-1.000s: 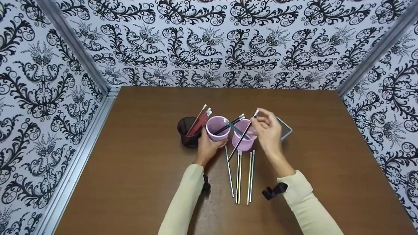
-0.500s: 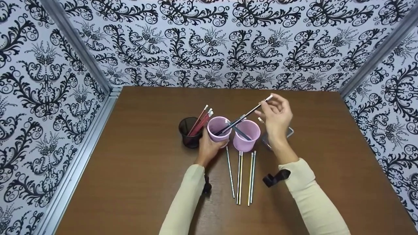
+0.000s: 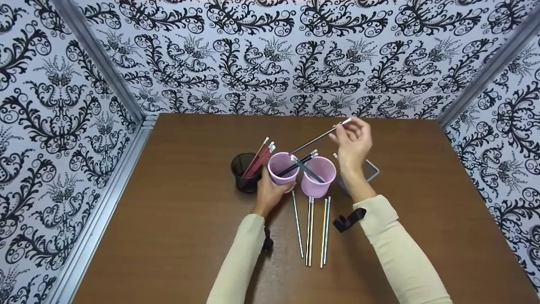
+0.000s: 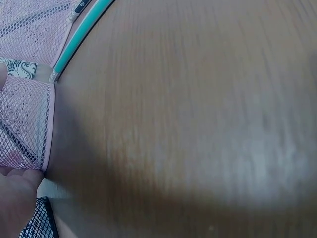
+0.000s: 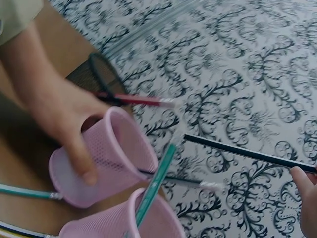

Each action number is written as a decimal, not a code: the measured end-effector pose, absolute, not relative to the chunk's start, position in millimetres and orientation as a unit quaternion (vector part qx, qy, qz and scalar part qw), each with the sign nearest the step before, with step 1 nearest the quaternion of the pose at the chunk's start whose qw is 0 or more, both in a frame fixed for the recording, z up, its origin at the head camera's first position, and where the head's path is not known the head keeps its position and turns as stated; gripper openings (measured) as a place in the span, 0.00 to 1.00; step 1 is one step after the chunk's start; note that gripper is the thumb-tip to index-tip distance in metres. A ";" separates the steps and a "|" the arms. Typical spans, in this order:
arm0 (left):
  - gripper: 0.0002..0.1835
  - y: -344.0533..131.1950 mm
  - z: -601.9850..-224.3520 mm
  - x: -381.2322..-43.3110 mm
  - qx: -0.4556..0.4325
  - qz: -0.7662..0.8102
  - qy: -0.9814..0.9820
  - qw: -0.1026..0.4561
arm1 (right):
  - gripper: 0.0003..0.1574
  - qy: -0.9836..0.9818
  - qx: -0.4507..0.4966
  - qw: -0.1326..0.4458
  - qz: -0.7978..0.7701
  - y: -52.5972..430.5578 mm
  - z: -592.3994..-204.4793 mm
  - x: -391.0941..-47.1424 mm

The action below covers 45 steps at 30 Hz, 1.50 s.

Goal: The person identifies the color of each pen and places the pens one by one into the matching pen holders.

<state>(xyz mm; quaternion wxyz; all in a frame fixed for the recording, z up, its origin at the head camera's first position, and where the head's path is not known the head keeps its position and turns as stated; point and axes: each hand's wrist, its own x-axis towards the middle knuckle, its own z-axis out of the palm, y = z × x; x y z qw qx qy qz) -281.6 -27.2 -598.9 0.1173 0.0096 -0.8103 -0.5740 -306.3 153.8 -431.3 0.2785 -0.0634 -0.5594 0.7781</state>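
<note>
My left hand grips the left pink mesh cup from its near side, thumb across the front in the right wrist view. My right hand pinches a black pencil near its white eraser end. That pencil slants down leftward, its lower end close over the left cup's far rim. Black pencils lean inside this cup. Beside it stands a second pink mesh cup, with green pencils tilted in it. Red pencils lean in a black mesh cup on the left.
Several striped pencils lie on the brown table in front of the cups, among them a green one and a yellow one. A grey-rimmed holder lies partly hidden behind my right wrist. Patterned walls enclose the table.
My right hand has lifted the black pencil up and away from the right pink cup. Its lower end has swung from near the table to the left cup. My left hand stays put.
</note>
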 end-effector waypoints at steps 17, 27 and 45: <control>0.55 -25.8 -596.7 -280.8 0.011 -0.575 -0.810 0.113 | 0.13 -0.696 -0.061 0.247 0.671 152.5 -463.8 -308.8; 0.55 -27.7 -599.2 -281.9 0.011 -0.575 -0.811 0.110 | 0.12 -0.762 -0.072 0.201 0.611 151.0 -471.4 -305.8; 0.51 -26.1 -602.1 -281.9 0.009 -0.567 -0.814 0.127 | 0.13 -0.865 -0.073 0.147 0.474 152.9 -475.2 -301.0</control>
